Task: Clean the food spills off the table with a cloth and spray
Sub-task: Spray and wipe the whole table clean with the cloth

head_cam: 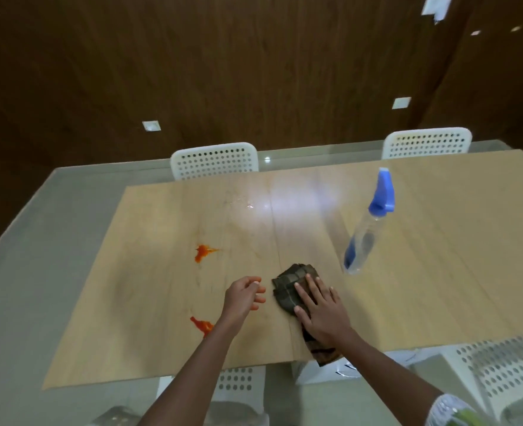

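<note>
Cloth (291,287) sits pinned flat under right hand (321,312); both spills (203,252) lie to its left, nearer the empty, loosely curled left hand (243,295).

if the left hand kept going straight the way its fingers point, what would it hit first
Probably the dark folded cloth. The left hand hovers with its fingers pointing right toward it, and the right hand lies flat on top. The hand's height is unclear, so it might meet those fingers instead.
</note>
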